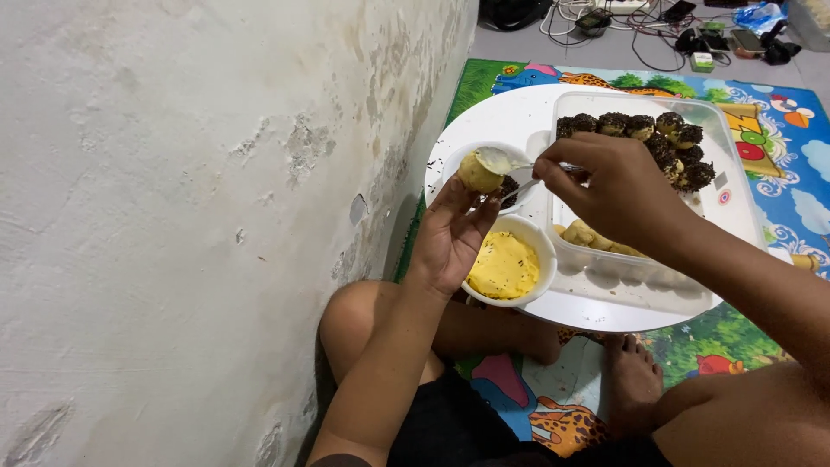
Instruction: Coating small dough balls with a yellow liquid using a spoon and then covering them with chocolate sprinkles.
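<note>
My left hand [450, 233] holds a small round pastry ball [478, 173] at its fingertips, above a white bowl [522, 179] with dark sprinkles. My right hand [605, 186] grips a spoon [510, 161] whose bowl, laden with pale cream, rests on top of the pastry. A second white bowl [541, 246] of yellow cream sits just below my left hand. A clear plastic container [726, 195] beside my right hand holds several dark sprinkle-coated balls along its far side and a few plain golden ones at its near side.
Everything stands on a round white tray [501, 112] laid over a colourful cartoon play mat [778, 173]. A rough plaster wall [190, 216] rises at the left. Cables and small devices [692, 35] lie on the floor beyond. My crossed legs and a bare foot [631, 380] are below the tray.
</note>
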